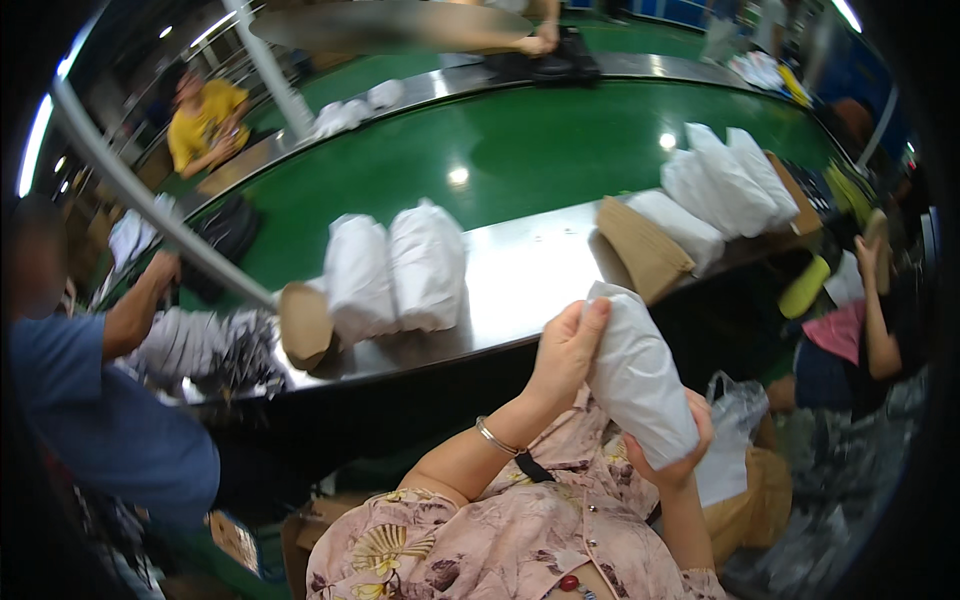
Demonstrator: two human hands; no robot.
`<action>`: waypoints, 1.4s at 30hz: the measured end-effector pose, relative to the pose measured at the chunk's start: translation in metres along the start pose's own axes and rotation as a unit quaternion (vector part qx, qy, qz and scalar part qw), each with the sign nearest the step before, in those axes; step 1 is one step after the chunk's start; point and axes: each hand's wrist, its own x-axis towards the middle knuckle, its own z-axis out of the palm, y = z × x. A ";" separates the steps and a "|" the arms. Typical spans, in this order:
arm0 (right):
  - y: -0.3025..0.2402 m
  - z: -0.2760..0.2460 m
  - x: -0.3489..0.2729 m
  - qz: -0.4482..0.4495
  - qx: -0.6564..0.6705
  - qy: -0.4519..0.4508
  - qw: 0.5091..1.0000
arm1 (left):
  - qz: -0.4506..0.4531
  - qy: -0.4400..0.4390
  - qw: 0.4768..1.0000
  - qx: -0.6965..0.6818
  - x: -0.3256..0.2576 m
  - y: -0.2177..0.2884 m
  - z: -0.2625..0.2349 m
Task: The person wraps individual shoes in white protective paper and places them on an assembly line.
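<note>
Both hands held a closed grip on one white paper-wrapped bundle [640, 375]: the left hand [566, 350] clasped its upper end, thumb pressed to the paper, and the right hand [672, 452] cupped its lower end from beneath. The bundle sat tilted in the air, just short of the desk's near edge, above the person's lap.

The green conveyor belt [520, 150] ran in a curve behind a polished steel desk [520, 275]. On the desk lay two wrapped white bundles [395, 270] side by side, each soft, rounded and creased, with a brown cardboard piece [305, 322] touching the left one. Further right stood more white bundles [725, 185] near a ribbed brown cardboard sheet [643, 247].

Judged from this, several bundles were already wrapped and set down; the held one appeared wrapped but not yet placed. A thin plastic bag [735, 405] hung beside the right hand.
</note>
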 end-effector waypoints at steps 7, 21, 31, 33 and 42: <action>-0.021 0.015 0.023 0.034 0.144 -0.075 0.986 | 0.076 0.096 0.991 -0.058 -0.048 0.056 -0.027; -0.106 0.141 0.101 -0.045 0.484 -0.181 0.855 | 0.376 0.174 0.885 -0.211 -0.128 0.145 -0.103; -0.126 0.209 0.119 0.269 0.433 -0.028 0.860 | 0.368 0.309 0.855 0.195 -0.060 0.203 -0.195; -0.130 0.232 0.117 0.261 0.425 0.000 0.867 | 0.334 0.282 0.867 0.239 -0.054 0.209 -0.196; -0.143 0.278 0.109 0.134 0.198 -0.089 0.967 | 0.163 0.151 0.961 0.165 0.007 0.179 -0.273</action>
